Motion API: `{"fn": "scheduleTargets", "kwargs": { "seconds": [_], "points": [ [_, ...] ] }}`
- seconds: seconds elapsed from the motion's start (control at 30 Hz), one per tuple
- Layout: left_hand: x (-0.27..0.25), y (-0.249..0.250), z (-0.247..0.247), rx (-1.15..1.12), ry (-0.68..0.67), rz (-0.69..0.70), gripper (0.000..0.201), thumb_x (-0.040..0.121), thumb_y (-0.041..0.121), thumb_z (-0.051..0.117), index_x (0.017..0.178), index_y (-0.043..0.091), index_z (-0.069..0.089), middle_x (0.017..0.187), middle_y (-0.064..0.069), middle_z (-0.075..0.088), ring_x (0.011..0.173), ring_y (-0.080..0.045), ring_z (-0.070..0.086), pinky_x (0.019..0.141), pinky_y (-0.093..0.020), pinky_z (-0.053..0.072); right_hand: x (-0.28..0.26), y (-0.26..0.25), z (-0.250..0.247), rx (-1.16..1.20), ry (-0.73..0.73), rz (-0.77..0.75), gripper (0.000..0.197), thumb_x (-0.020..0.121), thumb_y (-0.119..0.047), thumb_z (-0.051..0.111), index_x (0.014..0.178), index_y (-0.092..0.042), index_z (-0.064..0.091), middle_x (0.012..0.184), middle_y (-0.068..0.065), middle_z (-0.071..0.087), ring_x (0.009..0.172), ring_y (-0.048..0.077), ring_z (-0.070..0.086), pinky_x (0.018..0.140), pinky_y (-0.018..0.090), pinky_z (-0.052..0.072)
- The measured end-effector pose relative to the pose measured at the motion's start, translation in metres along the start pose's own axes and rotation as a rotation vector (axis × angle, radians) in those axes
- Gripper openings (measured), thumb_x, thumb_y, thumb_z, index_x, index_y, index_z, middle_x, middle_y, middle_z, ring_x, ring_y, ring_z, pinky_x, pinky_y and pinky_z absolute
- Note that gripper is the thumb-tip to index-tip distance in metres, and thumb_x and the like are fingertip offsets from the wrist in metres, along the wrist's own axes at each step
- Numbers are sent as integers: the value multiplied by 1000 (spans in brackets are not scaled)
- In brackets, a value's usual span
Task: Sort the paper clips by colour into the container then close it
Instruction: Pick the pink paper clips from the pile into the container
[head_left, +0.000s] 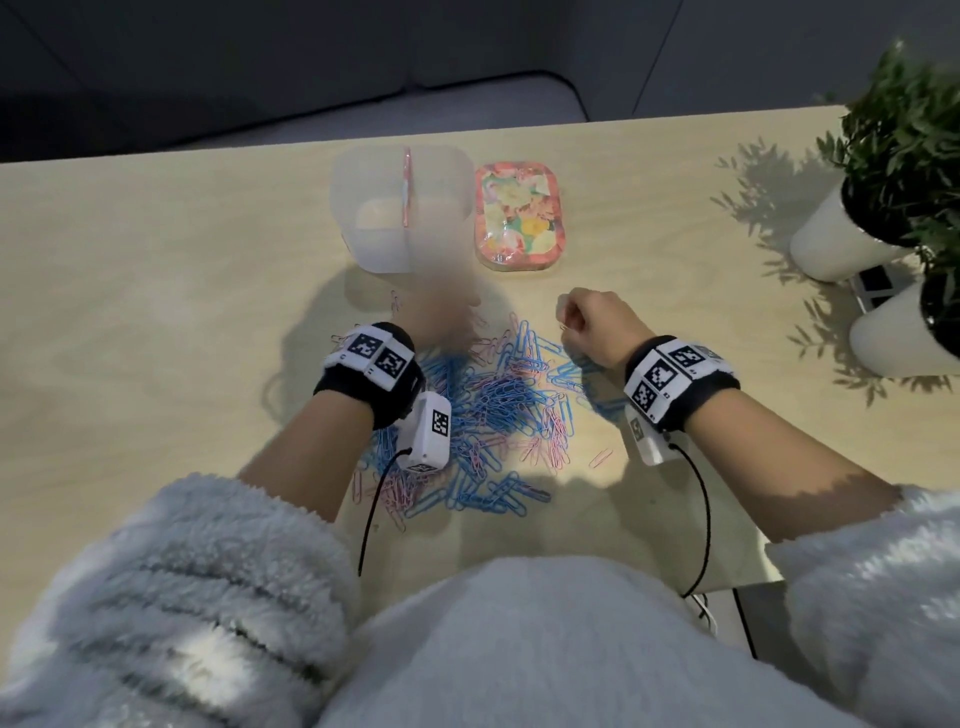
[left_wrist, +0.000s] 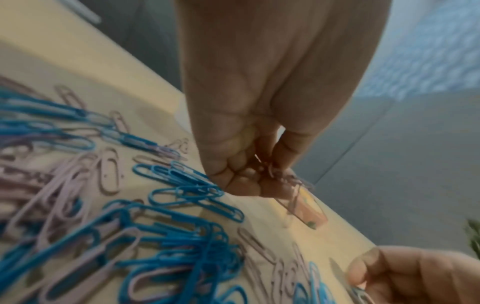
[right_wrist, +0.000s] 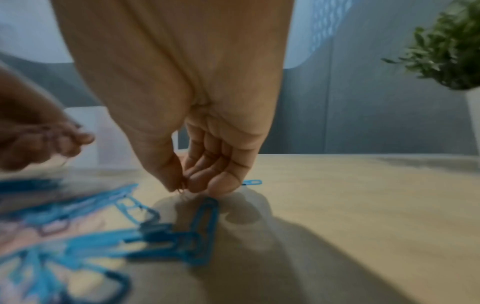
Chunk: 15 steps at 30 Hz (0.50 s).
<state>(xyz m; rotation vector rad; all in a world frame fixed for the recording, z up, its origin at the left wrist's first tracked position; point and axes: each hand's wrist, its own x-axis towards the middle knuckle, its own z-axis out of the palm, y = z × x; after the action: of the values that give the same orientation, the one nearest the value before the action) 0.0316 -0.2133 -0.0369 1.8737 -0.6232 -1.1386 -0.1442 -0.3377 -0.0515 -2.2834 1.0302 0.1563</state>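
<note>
While a loose heap of blue and pink paper clips (head_left: 483, 410) lies spread on the pale wooden worktop (head_left: 156, 291), both hands work at its far edge. The left hand (left_wrist: 249, 176) has its fingers curled in against the thumb and pinches a small bunch of pink clips (left_wrist: 288, 181) that dangle from the fingertips; in the head view this hand is a blur just in front of the container. The right hand (head_left: 597, 327) is also curled, fingertips drawn against the thumb over the right fringe of the heap, with something thin caught between them; its colour cannot be told. A few blue clips (right_wrist: 202, 218) lie on the worktop right under that hand. Beyond the heap stands the clear plastic container (head_left: 400, 208), open, with a pink divider across its middle. Just to its right, lying flat on the worktop, is its lid (head_left: 517, 215) with a flowered print. Two potted plants in white pots (head_left: 841, 239) stand at the right edge.
</note>
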Motion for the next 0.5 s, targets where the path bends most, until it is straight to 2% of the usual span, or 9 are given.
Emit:
{"fn": "scheduleTargets", "kwargs": {
  "seconds": [0.07,0.13,0.2,0.27,0.37,0.43,0.5],
  "points": [
    [1,-2,-3,-148,10,-78,32,95,0,34,75,11,56,65,-7,46,55,-14,50,44,-16,47,5,-10,2,183,91,43,15,81,-6,54,92,-4,64,83,8,61,77,22,55,71,24,40],
    [1,-3,-4,-289,11,-170,26,94,5,35,76,10,53,62,-5,44,56,-15,46,38,-15,41,10,-23,5,398,104,133,18,85,-8,49,84,-2,66,78,10,63,71,20,56,65,24,45],
    [-2,-3,-4,-291,-15,-206,21,94,15,42,76,11,51,61,-2,42,56,-14,45,37,-13,40,16,-35,12,447,57,177,21,87,-7,46,75,-1,64,71,13,60,64,22,54,54,24,44],
    [-3,-8,-4,20,-46,-84,20,91,27,53,76,14,52,63,1,46,56,-10,46,42,-16,42,21,-45,17,248,61,160,19,84,-11,53,73,1,64,72,15,60,69,24,55,59,28,43],
    [-6,-17,-2,547,-62,158,21,80,28,69,87,11,59,69,0,53,58,-6,45,54,-19,36,28,-56,27,64,53,141,18,77,-15,67,79,3,66,86,19,67,83,30,62,69,33,46],
    [-5,-20,0,760,-95,236,27,78,27,71,96,9,61,88,-6,60,73,-13,53,67,-23,42,32,-59,33,39,31,168,16,78,-11,65,88,2,64,96,21,66,90,33,63,69,30,44],
    [-6,-20,0,871,-111,275,26,79,28,70,97,10,62,100,-10,62,87,-22,56,75,-29,43,34,-63,34,13,-7,177,10,80,-7,58,87,1,61,92,18,63,88,33,61,69,30,43]
  ]
}}
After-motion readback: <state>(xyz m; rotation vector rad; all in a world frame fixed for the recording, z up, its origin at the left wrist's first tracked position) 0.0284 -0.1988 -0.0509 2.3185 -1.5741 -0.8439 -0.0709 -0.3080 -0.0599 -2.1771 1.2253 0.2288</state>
